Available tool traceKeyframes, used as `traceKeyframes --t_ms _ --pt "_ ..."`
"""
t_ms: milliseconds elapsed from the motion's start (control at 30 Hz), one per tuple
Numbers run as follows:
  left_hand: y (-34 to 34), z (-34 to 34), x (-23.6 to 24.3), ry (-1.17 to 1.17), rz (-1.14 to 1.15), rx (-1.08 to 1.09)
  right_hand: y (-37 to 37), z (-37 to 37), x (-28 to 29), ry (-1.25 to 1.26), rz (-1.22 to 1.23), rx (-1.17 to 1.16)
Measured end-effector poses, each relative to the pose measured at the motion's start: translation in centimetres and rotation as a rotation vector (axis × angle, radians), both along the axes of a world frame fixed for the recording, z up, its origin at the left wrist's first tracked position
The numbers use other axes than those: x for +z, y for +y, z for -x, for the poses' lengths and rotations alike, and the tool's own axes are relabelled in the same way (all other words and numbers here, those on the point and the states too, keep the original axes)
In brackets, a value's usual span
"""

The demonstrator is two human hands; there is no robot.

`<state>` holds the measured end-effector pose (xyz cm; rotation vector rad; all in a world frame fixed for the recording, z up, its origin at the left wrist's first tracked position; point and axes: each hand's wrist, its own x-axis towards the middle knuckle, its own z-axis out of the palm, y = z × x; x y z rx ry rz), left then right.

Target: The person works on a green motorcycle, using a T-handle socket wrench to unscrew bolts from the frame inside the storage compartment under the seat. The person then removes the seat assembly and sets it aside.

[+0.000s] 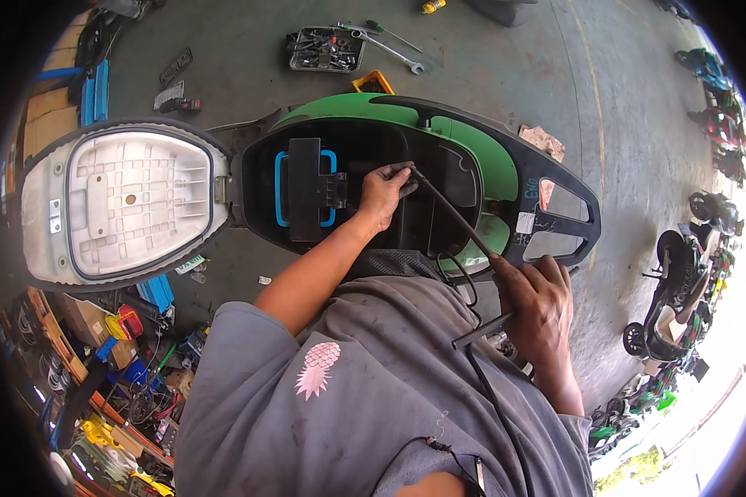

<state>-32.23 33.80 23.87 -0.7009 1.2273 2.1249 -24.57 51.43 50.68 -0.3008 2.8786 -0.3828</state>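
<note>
A dark T-handle wrench (449, 207) slants over the open under-seat compartment (435, 178) of a green and black scooter (485, 157). Fingers of my left hand (381, 199) are closed in a pinch at the far end of its shaft; anything small between them is hidden. My right hand (539, 306) is wrapped round the crossbar, close to my body. Left of my left hand, a black bracket (305, 190) lies across a blue frame (280, 190) in the compartment. The scooter's seat (133, 199) is flipped open to the left, its white underside up.
Beyond the scooter, a metal tray (327, 50) of tools sits on the floor beside a large spanner (394, 54) and a yellow bin (373, 81). A black rear rack (568, 203) juts right. Shelves of parts (108, 364) stand left; scooters (680, 290) line the right.
</note>
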Motion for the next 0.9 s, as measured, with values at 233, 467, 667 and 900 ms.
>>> traceKeyframes --t_ms 233,467,667,900 --pt "1.7 1.6 1.2 0.215 0.398 -0.329 -1.4 1.2 0.0 -0.002 -0.007 -0.034" --pt "2.2 1.8 0.1 0.815 0.925 -0.436 -2.2 5.0 0.9 -0.042 -0.017 0.028" --pt "2.3 0.9 -0.3 0.942 0.983 -0.416 -3.4 7.7 0.8 -0.077 -0.060 0.131" --pt "1.9 0.9 -1.2 1.058 0.926 -0.381 -5.7 11.5 1.5 -0.050 -0.148 0.347"
